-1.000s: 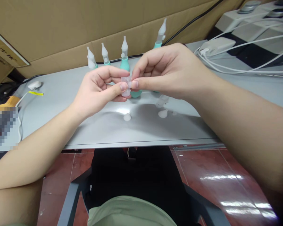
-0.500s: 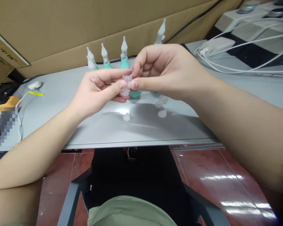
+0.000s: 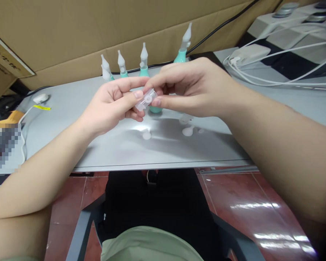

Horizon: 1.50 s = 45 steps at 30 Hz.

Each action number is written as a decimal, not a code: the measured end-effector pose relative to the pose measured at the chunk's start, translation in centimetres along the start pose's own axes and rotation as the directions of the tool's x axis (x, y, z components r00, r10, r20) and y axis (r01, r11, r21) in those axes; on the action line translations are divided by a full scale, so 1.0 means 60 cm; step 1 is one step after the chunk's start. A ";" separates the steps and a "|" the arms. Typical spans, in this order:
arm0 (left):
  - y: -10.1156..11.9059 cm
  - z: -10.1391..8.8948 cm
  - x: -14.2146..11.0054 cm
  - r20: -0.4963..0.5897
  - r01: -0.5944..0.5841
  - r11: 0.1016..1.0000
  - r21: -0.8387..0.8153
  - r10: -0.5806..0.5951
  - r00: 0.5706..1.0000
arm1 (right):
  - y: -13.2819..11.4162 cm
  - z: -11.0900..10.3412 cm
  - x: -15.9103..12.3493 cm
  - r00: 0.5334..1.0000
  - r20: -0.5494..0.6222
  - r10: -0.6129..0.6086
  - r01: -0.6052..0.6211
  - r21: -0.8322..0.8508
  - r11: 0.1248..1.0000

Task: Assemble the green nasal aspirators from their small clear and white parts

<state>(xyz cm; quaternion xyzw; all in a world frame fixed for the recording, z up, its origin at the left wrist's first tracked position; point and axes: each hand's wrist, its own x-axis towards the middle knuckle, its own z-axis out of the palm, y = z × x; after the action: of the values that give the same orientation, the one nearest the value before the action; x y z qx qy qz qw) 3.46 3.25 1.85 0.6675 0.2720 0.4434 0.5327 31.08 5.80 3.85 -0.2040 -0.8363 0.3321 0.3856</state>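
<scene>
Between my two hands is a small clear plastic tube piece with a round port on its side. My left hand pinches its lower left end between thumb and fingers. The thumb and fingertips of my right hand close on its upper right end. Behind it, partly covered by my hands, stands a teal bulb. On the table below lie a white round part, a white teardrop-shaped tip and a clear part half hidden under my right hand.
Several teal bulb aspirators with white tips, such as this aspirator, stand along the cardboard wall. White cables and a white adapter lie at the right of the grey table. Grey devices stand behind them.
The clear tube piece has turned from nearly upright to tilted right, and its side port now faces me. My right hand has lowered slightly, uncovering more of the aspirator behind it.
</scene>
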 end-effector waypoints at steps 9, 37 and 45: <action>0.007 0.008 -0.007 -0.026 0.015 0.998 0.069 -0.013 1.000 | -0.021 0.010 -0.007 0.998 -0.009 -0.059 0.056 -0.179 0.982; 0.030 0.012 -0.007 0.002 0.121 0.993 0.001 -0.121 0.993 | -0.007 0.003 -0.007 0.993 -0.046 -0.113 0.107 -0.125 0.986; 0.023 0.004 -0.014 -0.036 -0.001 0.989 0.149 0.006 0.999 | -0.005 -0.002 -0.003 0.991 -0.035 -0.128 0.127 -0.023 0.992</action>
<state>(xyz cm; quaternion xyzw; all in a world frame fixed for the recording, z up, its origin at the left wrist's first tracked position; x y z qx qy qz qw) 3.12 2.06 2.88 0.6978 0.3127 0.4347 0.4758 31.23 5.52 4.03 -0.1602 -0.8440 0.2943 0.4189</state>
